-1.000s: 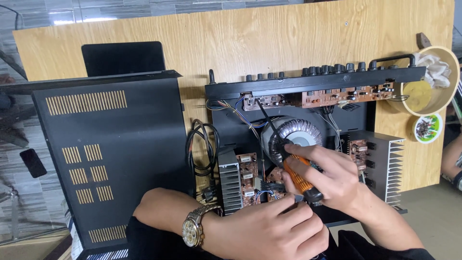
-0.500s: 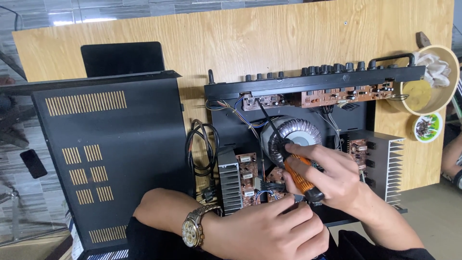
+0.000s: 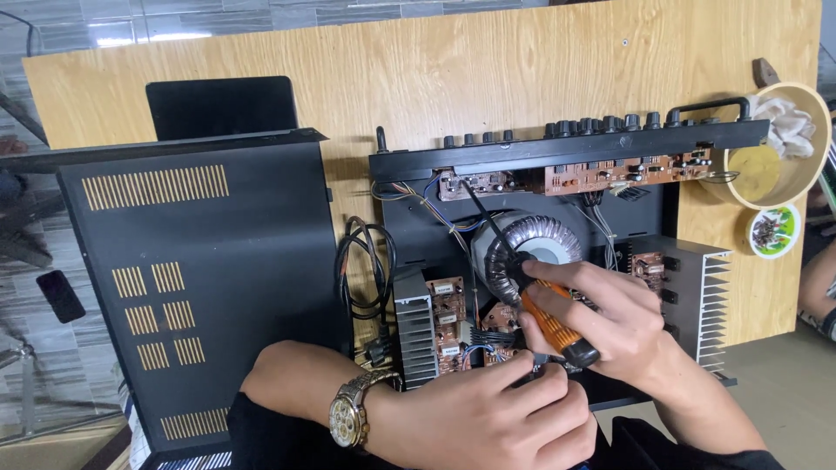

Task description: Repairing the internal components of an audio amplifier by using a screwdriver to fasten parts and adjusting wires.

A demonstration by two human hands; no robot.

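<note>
While bracing low with the left hand (image 3: pixel 488 418), gripping an orange-handled screwdriver (image 3: pixel 557 326) tightly in the right hand (image 3: pixel 610 326) over the open amplifier (image 3: pixel 557 261); left grasp unclear.

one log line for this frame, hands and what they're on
right hand: grips orange-handled screwdriver | left hand: pinches small part at chassis edge | open amplifier | removed black cover at left

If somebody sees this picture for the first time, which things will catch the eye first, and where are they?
The opened amplifier in the middle stands out, with its grey ring-shaped transformer and brown circuit boards. Over it the right hand holds an orange-handled screwdriver, while the left hand, with a gold watch on the wrist, works at the near edge. To the left lies the black vented cover on the wooden board.
</note>
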